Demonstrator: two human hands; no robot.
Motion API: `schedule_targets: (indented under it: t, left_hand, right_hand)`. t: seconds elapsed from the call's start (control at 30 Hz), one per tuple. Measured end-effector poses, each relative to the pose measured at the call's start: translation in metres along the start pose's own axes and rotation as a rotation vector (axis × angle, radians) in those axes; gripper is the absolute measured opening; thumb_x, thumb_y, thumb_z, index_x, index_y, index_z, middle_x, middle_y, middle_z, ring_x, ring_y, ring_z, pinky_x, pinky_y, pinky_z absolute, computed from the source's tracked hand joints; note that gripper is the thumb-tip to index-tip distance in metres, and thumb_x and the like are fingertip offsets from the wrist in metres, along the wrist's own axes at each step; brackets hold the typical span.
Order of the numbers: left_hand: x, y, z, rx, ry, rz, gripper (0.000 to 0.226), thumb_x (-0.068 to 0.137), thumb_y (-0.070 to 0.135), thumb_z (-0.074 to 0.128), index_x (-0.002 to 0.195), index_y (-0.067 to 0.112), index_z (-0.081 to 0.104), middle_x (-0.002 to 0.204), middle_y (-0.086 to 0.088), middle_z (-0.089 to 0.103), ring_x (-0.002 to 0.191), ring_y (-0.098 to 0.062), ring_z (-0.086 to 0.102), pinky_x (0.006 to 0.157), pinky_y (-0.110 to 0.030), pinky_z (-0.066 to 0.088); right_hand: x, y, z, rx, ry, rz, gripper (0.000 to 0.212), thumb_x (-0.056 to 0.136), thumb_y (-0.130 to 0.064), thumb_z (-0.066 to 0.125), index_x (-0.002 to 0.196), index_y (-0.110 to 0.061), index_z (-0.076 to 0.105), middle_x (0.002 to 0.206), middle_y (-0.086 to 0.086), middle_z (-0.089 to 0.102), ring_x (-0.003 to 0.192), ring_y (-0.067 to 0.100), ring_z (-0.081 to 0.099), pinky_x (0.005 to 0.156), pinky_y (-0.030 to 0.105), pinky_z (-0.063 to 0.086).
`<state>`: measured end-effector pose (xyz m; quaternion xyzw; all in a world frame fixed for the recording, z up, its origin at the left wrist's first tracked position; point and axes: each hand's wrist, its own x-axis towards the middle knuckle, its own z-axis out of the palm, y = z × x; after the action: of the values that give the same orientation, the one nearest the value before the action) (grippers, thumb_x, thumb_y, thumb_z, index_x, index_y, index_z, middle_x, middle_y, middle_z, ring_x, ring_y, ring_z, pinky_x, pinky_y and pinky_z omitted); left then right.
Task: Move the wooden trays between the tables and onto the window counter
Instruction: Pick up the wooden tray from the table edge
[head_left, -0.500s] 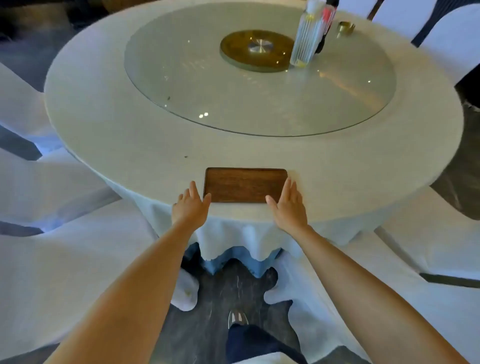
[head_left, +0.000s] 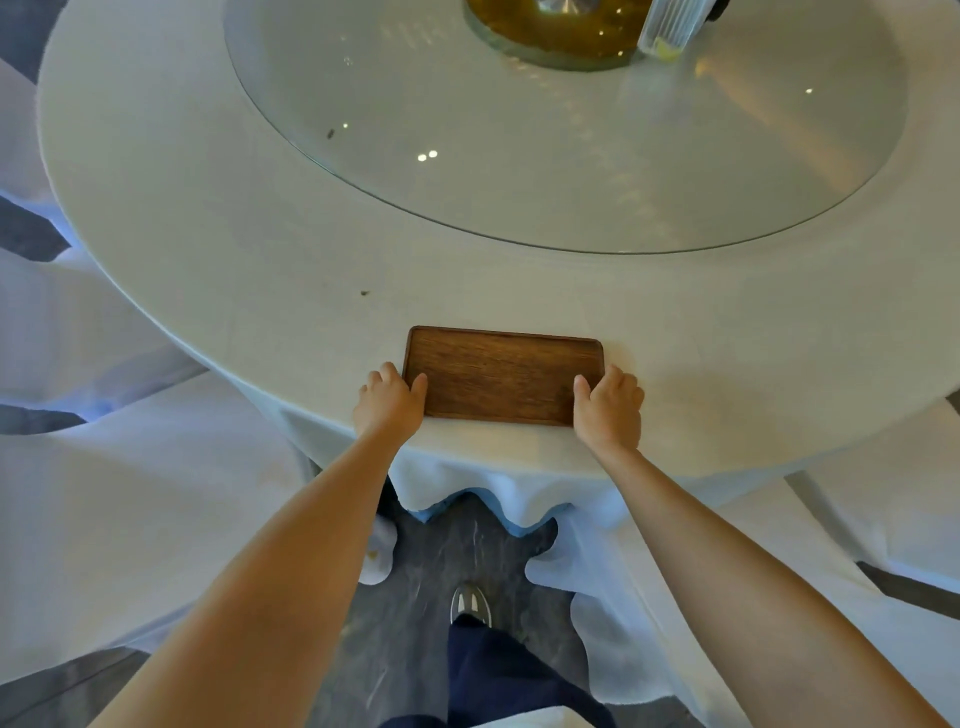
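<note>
A dark wooden tray (head_left: 501, 374), rectangular with a low rim, lies flat at the near edge of a round table (head_left: 208, 249) covered in white cloth. My left hand (head_left: 388, 402) curls around the tray's left short end, thumb over the rim. My right hand (head_left: 609, 405) grips the right short end the same way. The tray still rests on the cloth.
A glass turntable (head_left: 545, 156) with a gold hub fills the table's middle; a clear bottle (head_left: 670, 28) stands on it at the top right. White-covered chairs (head_left: 104, 493) flank me on both sides. Dark floor and my shoe (head_left: 470, 605) show below the table edge.
Both hands went from flat and open beside the tray to closed around its two short ends. The view has moved closer to the table.
</note>
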<state>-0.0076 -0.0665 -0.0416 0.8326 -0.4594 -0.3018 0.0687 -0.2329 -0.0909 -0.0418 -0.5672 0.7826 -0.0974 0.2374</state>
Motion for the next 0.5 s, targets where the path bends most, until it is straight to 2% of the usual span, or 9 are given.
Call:
schedule_targets:
  t: [0.17, 0.3, 0.4, 0.5]
  left_hand:
    - [0.007, 0.004, 0.001, -0.058, -0.005, -0.007, 0.048, 0.095, 0.038, 0.036, 0.121, -0.001, 0.038, 0.121, -0.022, 0.053, 0.108, -0.037, 0.053, 0.083, -0.044, 0.044]
    - [0.009, 0.001, 0.001, -0.046, -0.053, -0.042, 0.049, 0.093, 0.044, 0.036, 0.113, 0.0, 0.042, 0.106, -0.019, 0.062, 0.086, -0.031, 0.056, 0.066, -0.037, 0.041]
    - [0.005, -0.008, 0.001, -0.065, -0.046, -0.056, 0.049, 0.093, 0.046, 0.037, 0.11, 0.0, 0.043, 0.103, -0.019, 0.063, 0.083, -0.031, 0.056, 0.064, -0.037, 0.041]
    - [0.0, -0.03, -0.004, -0.152, -0.029, -0.106, 0.049, 0.093, 0.045, 0.038, 0.108, -0.001, 0.045, 0.103, -0.02, 0.063, 0.089, -0.033, 0.059, 0.065, -0.035, 0.041]
  right_hand:
    - [0.011, 0.002, 0.0, 0.018, -0.068, 0.078, 0.048, 0.097, -0.034, 0.035, 0.127, 0.004, 0.039, 0.13, 0.023, 0.045, 0.119, 0.038, 0.045, 0.091, 0.046, 0.044]
    - [0.018, 0.002, -0.001, 0.045, -0.091, 0.09, 0.047, 0.097, -0.033, 0.035, 0.125, 0.004, 0.038, 0.126, 0.024, 0.051, 0.113, 0.04, 0.052, 0.084, 0.043, 0.046]
    - [0.019, -0.003, 0.001, 0.06, -0.11, 0.095, 0.046, 0.098, -0.033, 0.034, 0.125, 0.004, 0.036, 0.121, 0.025, 0.057, 0.107, 0.041, 0.057, 0.072, 0.039, 0.042]
    - [0.016, -0.012, 0.007, 0.05, -0.129, 0.029, 0.043, 0.098, -0.033, 0.034, 0.121, 0.003, 0.039, 0.115, 0.026, 0.06, 0.102, 0.042, 0.058, 0.069, 0.036, 0.039]
